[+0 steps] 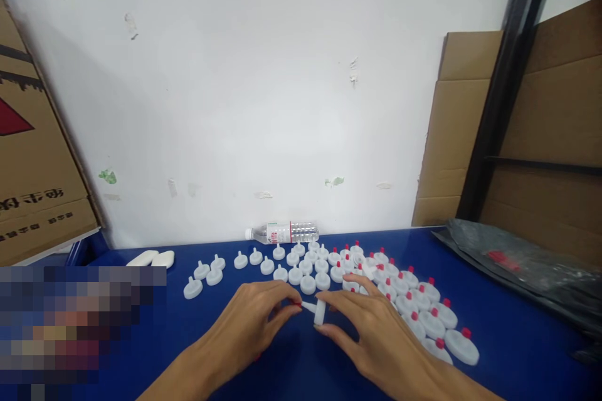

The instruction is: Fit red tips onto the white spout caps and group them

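Both hands meet low in the middle of a blue table (pixel 508 338). My right hand (pixel 371 326) pinches a white bottle cap (pixel 320 311) by its round base, turned on its side. My left hand (pixel 251 322) pinches something small and red at the tip of that cap's nozzle. Behind the hands stand several white caps without red tips (pixel 295 274). To the right lie several white caps with red tips (pixel 433 316).
A clear plastic water bottle (pixel 282 232) lies on its side against the white wall. Two white oval pieces (pixel 153 258) rest at the left. Cardboard boxes (pixel 32 156) stand at the left, flat cardboard (pixel 451 131) at the right, and a dark plastic bag (pixel 527 266) lies at right.
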### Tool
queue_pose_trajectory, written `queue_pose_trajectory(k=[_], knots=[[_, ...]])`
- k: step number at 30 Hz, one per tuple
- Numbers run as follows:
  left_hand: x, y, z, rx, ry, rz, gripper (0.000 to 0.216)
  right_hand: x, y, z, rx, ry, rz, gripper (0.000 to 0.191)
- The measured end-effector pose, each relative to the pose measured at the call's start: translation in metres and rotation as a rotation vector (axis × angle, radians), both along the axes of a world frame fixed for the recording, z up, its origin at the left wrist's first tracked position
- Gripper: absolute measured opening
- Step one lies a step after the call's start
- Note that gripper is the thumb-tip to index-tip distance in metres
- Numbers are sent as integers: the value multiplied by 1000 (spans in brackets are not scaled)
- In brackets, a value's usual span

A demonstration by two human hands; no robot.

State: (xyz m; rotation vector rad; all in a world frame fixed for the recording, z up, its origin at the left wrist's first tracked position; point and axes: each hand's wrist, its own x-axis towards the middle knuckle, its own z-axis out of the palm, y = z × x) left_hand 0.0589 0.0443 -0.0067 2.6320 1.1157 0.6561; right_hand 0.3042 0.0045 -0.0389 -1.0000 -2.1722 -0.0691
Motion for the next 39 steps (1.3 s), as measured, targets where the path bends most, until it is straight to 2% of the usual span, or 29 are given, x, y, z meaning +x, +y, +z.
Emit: queue_pose_trajectory(k=[6,9,12,16,23,30,34,36,39], knots=[[3,2,-3,-5,-113,-99,18,-1,-2,0,16,62,50,31],[3,2,-4,-24,-156,-100,16,-1,-3,1,-3,78,85,31],[3,0,-6,-22,-128,-79,18,0,-4,3,-15,85,108,32],[3,-6,-7,-32,-82,-112,34,2,-5,5,23,94,141,40],[7,-17,-4,-104,-107,-145,32,2,-8,9,53,70,158,52],[7,-17,-16,-131,-80,-153,34,5,-9,6,36,46,202,48],[8,-9,-16,-64,-86,-119,36,0,-6,5,-12,89,145,43],[7,-5,-13,-38,-92,-96,33,-3,-3,6,-83,96,92,38],[5,-2,-6,17,-98,-61,27,-3,1,11,-178,39,87,33]])
